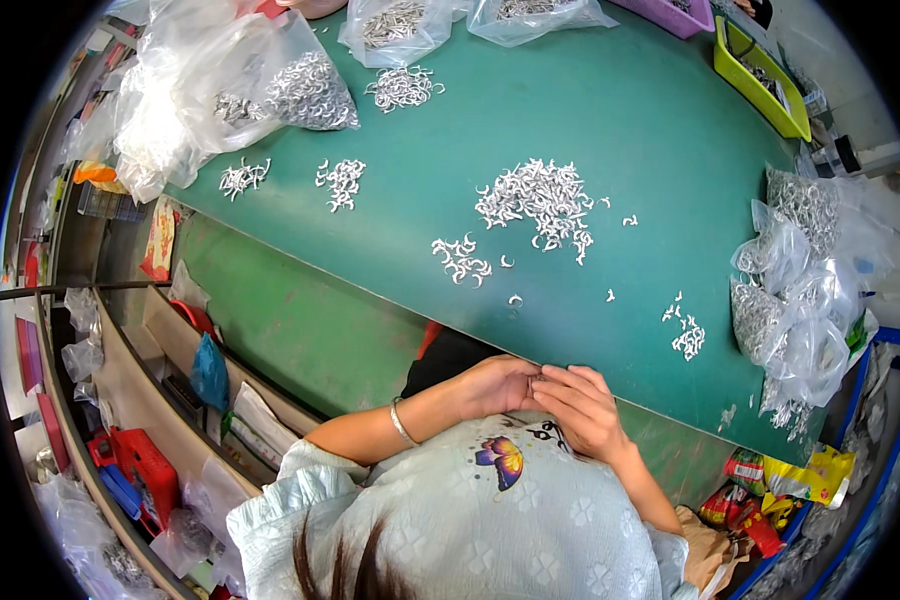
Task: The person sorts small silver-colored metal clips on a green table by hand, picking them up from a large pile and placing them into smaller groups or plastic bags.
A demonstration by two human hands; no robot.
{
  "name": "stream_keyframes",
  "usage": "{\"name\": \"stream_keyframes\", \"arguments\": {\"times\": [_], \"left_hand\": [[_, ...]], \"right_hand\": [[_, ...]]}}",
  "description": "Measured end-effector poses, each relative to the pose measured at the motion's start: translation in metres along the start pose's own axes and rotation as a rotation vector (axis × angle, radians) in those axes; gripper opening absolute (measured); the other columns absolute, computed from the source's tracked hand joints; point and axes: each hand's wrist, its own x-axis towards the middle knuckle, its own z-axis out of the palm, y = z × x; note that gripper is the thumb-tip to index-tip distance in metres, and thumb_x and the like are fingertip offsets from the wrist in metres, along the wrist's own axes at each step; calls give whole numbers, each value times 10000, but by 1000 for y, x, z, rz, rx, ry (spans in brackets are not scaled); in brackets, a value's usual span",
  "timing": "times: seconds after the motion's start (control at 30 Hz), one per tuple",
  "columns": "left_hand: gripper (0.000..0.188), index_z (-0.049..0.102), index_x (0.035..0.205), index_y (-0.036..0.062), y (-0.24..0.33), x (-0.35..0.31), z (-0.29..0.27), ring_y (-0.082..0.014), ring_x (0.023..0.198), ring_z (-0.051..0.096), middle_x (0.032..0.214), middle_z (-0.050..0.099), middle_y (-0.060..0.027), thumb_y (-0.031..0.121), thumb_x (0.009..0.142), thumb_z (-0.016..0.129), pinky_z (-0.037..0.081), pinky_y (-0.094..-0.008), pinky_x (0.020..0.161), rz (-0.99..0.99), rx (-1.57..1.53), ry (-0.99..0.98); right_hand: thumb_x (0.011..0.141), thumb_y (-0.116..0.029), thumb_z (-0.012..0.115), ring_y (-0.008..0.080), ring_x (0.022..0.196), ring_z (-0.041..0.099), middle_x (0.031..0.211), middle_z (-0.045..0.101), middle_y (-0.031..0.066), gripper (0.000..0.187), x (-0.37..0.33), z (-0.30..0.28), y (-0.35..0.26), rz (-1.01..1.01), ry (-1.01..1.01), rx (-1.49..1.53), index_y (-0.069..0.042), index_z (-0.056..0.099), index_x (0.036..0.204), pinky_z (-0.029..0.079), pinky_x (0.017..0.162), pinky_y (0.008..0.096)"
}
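My left hand (498, 386) and my right hand (582, 408) meet at the table's near edge, fingers bent and pressed together. Whatever small thing is pinched between them is hidden by the fingers. Just beyond lie loose curved silvery metal pieces (515, 300). A small cluster of similar pieces (462, 260) sits a little farther off, beside a big heap (540, 200). To the right of my hands is another small group of pieces (688, 335).
The green table (400, 210) also bears small piles (342, 184) and clear bags of metal parts (310, 90) at far left. More filled bags (810, 270) line the right edge, below a yellow-green basket (760, 80). Shelving (150, 400) stands at left.
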Motion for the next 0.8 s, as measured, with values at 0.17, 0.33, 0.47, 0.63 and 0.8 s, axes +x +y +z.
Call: {"name": "stream_keyframes", "arguments": {"times": [0.17, 0.33, 0.47, 0.63, 0.8], "left_hand": [[254, 619, 1170, 1, 7, -5, -20, -101, 660, 480, 818, 565, -36, 150, 1011, 488, 412, -243, 601, -75, 197, -247], [271, 619, 1211, -1, 7, -24, -2, -79, 616, 401, 757, 520, -12, 138, 1001, 519, 336, -214, 574, 20, 431, -168], [250, 638, 1184, 24, 16, -39, 12, -120, 650, 503, 791, 596, -58, 143, 986, 542, 417, -282, 609, 459, 1030, -126], [110, 683, 943, 47, 48, -33, 45, -299, 722, 572, 781, 529, -102, 103, 848, 693, 469, -397, 655, 1193, 1843, 434], [143, 658, 923, 42, 85, -25, 27, -311, 750, 567, 809, 521, -109, 65, 794, 717, 466, -409, 668, 1260, 1977, 547]], "right_hand": [[836, -28, 657, 356, 1287, 506, 1313, 589, 167, 437, 54, -9, 2, 289, 110, -68, 21, 592, 1264, 362, 1050, 491], [895, -209, 655, 365, 1431, 289, 1523, 358, 173, 645, 91, 3, 36, 412, -24, -415, 12, 389, 1439, 223, 1134, 546], [884, -228, 667, 342, 1436, 288, 1516, 375, 143, 617, 82, -4, 18, 406, -206, -407, 9, 439, 1407, 192, 1150, 556], [883, -195, 662, 316, 1439, 293, 1515, 393, 75, 547, 88, -16, 23, 373, -102, -307, -56, 493, 1384, 196, 1131, 597], [861, -151, 677, 317, 1417, 328, 1478, 439, 64, 519, 79, -18, 16, 390, -249, -486, -62, 530, 1351, 217, 1129, 588]]}}
